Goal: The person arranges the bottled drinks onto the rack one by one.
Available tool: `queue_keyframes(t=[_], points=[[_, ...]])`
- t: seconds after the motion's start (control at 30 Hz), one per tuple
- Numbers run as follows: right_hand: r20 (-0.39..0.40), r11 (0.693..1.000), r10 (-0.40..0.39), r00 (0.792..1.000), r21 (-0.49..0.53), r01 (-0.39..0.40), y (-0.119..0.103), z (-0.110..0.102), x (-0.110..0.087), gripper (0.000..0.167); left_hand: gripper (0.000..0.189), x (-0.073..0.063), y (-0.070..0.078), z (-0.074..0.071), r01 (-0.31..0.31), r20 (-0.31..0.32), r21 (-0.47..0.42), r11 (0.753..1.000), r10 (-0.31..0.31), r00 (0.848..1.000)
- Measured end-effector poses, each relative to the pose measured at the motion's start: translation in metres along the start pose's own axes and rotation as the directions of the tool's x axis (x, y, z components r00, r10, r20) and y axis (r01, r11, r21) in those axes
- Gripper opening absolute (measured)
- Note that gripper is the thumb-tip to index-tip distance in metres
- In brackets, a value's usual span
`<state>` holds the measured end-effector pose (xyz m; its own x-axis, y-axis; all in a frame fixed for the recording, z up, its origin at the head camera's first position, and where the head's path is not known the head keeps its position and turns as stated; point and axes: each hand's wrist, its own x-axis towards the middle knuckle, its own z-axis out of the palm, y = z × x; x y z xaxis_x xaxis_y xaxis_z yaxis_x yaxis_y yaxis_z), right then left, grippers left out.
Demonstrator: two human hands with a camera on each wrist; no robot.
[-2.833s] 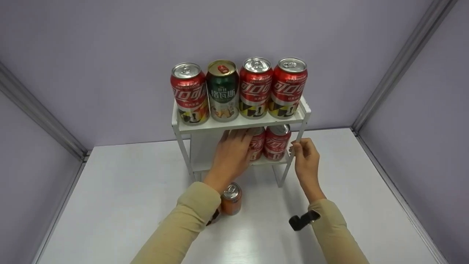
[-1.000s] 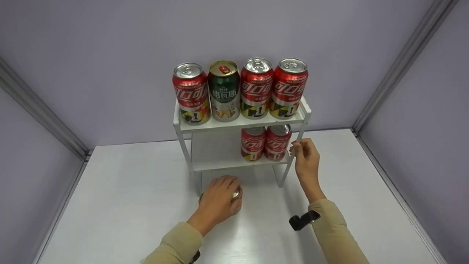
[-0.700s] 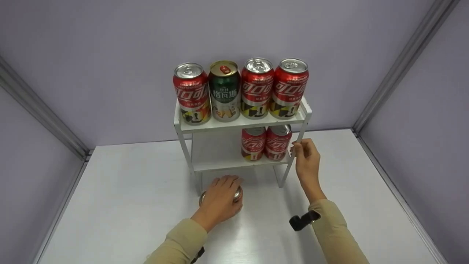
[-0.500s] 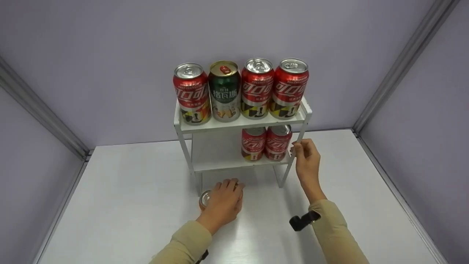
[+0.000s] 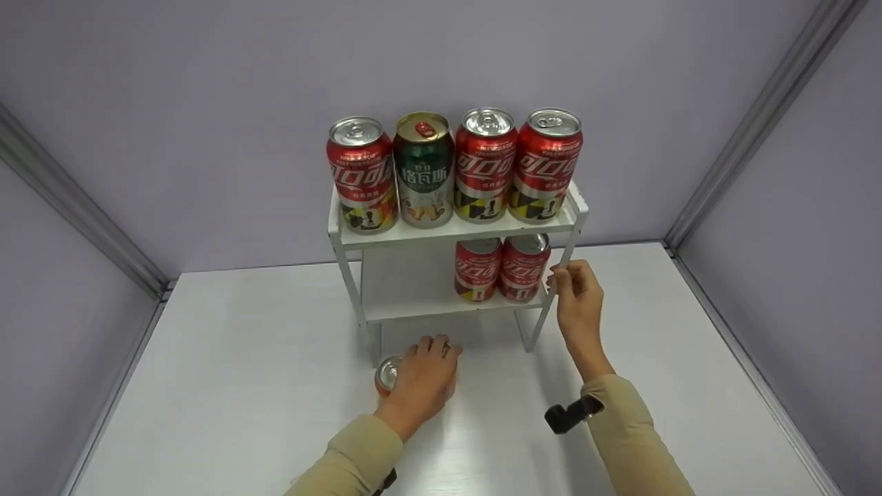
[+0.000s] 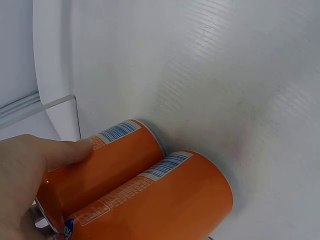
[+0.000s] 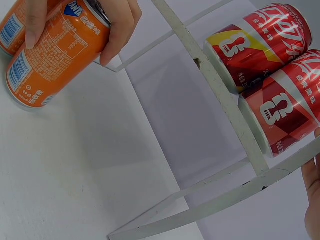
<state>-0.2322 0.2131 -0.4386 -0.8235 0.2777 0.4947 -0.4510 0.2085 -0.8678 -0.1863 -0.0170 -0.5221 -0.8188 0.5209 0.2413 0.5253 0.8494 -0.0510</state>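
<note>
My left hand grips an orange Fanta can from above, thumb on one side and fingers on the other. This can stands on the white table in front of a small white two-tier rack. A second orange can stands upright just left of it; in the left wrist view the cans appear side by side, very close or touching. My right hand holds the rack's right front post with curled fingers; only part of it shows at the right wrist view's edge.
Two red Coca-Cola cans stand at the right end of the lower shelf. On the top shelf, a green-and-white can stands among three red cans. Grey-lilac panels enclose the table at the back and sides.
My left hand has come down from the lower shelf onto the orange cans, then shifted slightly right, uncovering the left can's top. My right hand stays on the post.
</note>
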Motion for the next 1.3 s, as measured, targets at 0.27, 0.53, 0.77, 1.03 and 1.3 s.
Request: queue_keyframes(t=[0.27,0.53,0.77,1.03,1.3], points=[[0.000,0.999,-0.032,0.999,0.011,0.032,0.002,-0.001,0.000,0.032,0.027,-0.002,0.001,-0.001,-0.046,-0.179,-0.089,0.995,0.030,0.983],[0.002,0.999,-0.037,0.999,-0.008,0.037,0.001,-0.002,0.000,0.029,0.035,-0.006,0.002,0.001,-0.098,-0.202,-0.122,0.988,0.072,0.977],[0.001,1.000,-0.021,1.000,-0.022,0.021,-0.001,-0.001,-0.001,0.027,0.055,-0.013,0.006,-0.004,-0.020,-0.138,-0.223,0.975,-0.011,0.990],[0.000,0.999,-0.042,0.999,-0.011,0.042,0.000,0.000,-0.001,0.028,0.058,-0.016,0.010,-0.023,-0.031,-0.173,-0.239,0.970,-0.011,0.985],[0.005,1.000,-0.012,1.000,-0.012,0.012,0.001,0.000,-0.001,0.025,0.058,-0.021,0.008,-0.039,-0.093,-0.299,-0.226,0.970,0.021,0.954]])
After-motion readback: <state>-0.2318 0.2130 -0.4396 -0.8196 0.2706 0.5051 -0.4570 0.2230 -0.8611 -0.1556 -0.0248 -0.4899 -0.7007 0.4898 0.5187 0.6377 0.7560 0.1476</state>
